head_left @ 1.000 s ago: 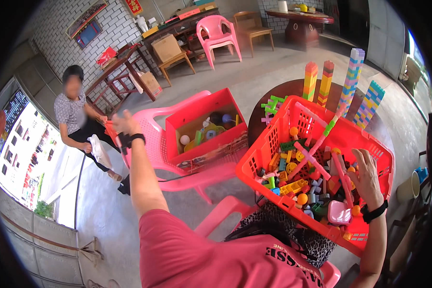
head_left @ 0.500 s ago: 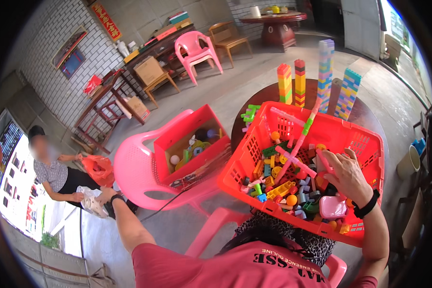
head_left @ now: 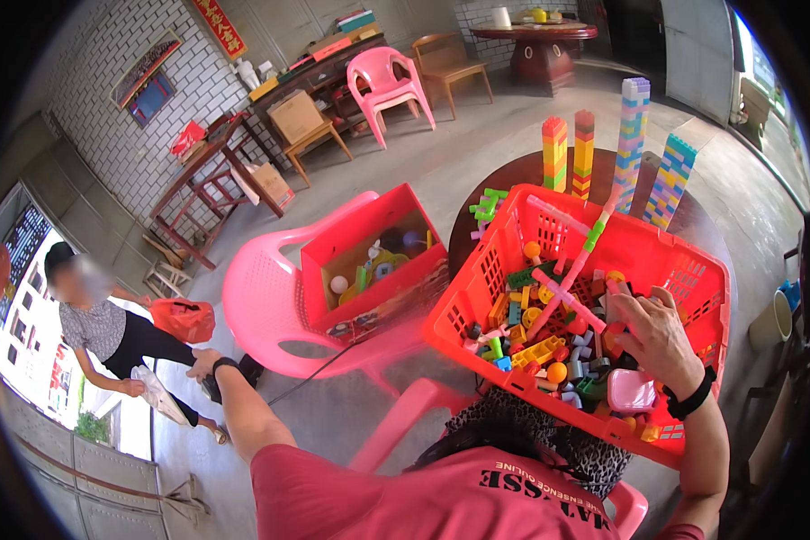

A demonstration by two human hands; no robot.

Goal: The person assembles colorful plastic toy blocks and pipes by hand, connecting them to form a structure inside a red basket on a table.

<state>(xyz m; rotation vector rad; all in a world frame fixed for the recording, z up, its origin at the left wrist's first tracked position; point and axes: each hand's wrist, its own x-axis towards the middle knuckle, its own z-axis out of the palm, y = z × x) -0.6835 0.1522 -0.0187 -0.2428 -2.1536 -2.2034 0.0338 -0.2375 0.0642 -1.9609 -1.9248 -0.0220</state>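
My left hand (head_left: 205, 363) reaches out to the left, its fingers stretched toward a co-worker, with nothing visible in it. Just past it, the co-worker's hand holds a white plastic bag (head_left: 159, 396), apart from my fingers. My right hand (head_left: 659, 340) is over a red plastic basket (head_left: 441, 346) of mixed toy pieces, fingers apart. A pink stick piece (head_left: 614, 297) lies by its fingertips, partly hidden. Near that hand are a pink lidded box (head_left: 632, 391), an orange ball (head_left: 557, 373) and a long pink-and-green joined stick (head_left: 594, 236) leaning across the basket.
A pink chair (head_left: 256, 288) bears a red box (head_left: 369, 297) of toys. Several block towers (head_left: 634, 135) stand on the round dark table (head_left: 704, 220) behind the basket. The co-worker (head_left: 99, 324) also has a red bag (head_left: 184, 319). A pale bucket (head_left: 772, 322) stands at right.
The white bag has come away from my left hand and hangs lower in the co-worker's hand. The co-worker has shifted. My right hand stays over the basket; the view has swung slightly left.
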